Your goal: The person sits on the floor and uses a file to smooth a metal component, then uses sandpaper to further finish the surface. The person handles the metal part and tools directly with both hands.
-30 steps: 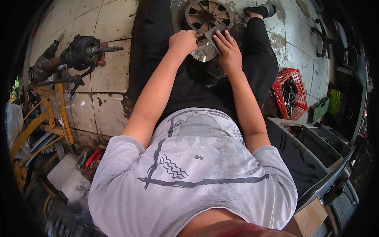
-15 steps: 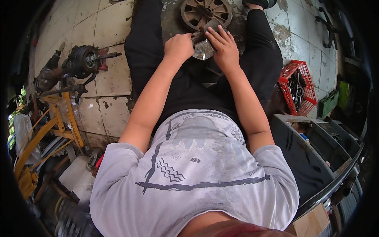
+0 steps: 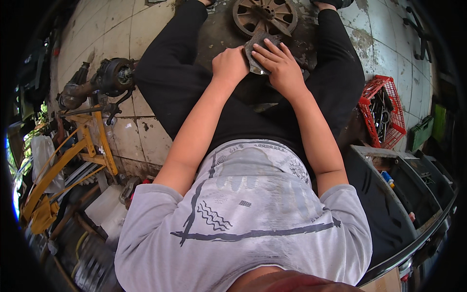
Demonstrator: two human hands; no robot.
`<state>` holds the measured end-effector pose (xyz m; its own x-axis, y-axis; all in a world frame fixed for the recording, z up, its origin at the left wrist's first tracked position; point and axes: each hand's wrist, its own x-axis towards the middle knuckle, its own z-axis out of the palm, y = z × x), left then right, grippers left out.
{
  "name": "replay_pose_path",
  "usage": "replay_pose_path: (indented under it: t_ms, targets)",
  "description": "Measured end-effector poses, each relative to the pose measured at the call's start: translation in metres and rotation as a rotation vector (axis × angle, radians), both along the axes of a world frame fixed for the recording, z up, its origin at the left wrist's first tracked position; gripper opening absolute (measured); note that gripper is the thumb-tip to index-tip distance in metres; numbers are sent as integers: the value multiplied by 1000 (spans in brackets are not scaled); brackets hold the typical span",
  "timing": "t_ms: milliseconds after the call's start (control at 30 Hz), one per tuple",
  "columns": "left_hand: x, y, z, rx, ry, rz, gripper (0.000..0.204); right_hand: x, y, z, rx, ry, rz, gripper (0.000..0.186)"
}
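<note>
My left hand (image 3: 228, 65) is closed on a shiny metal piece (image 3: 260, 69), which is mostly covered by a dark grey, rough-looking sheet (image 3: 254, 48). My right hand (image 3: 286, 73) lies on that sheet with its fingers stretched and slightly apart, pressing it against the piece. Just beyond both hands, between my legs, a rusty toothed wheel (image 3: 245, 18) lies on a dark, stained patch of floor, with a long flat dark bar across it.
At left on the tiled floor (image 3: 112, 29) are a greasy axle assembly (image 3: 116, 78) and a yellow metal frame (image 3: 85, 136). At right stand a red plastic basket of tools (image 3: 395, 124), a green case (image 3: 419, 134) and a dark compartmented box (image 3: 384, 194).
The grey sheet has shifted over the metal piece, hiding more of its shiny face. My legs have bent further outward, and the whole view has shifted slightly.
</note>
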<state>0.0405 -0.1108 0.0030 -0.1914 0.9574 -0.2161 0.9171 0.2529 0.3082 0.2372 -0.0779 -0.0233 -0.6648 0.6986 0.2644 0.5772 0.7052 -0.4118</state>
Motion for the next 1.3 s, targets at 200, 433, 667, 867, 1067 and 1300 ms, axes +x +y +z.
replay_pose_path:
  t_ms: [200,433,667,867,1067,1300]
  targets:
    - [-1,-4,-7,-61,48,21,30,17,4,15,-108,-38,2,67]
    - [11,-15,-7,-96,-2,9,35,28,4,17,-77,-136,-56,69]
    - [0,-9,-5,-86,-59,15,36,11,-7,23,-2,-152,-85,60]
    - [-12,-1,-9,-31,-68,-11,23,1,2,18,52,-143,-9,59]
    - [-15,0,-6,-24,-83,-46,19,7,9,16,59,-197,-68,61]
    - [-37,20,-14,-40,-66,-68,35,-6,-5,-3,139,-96,-10,57]
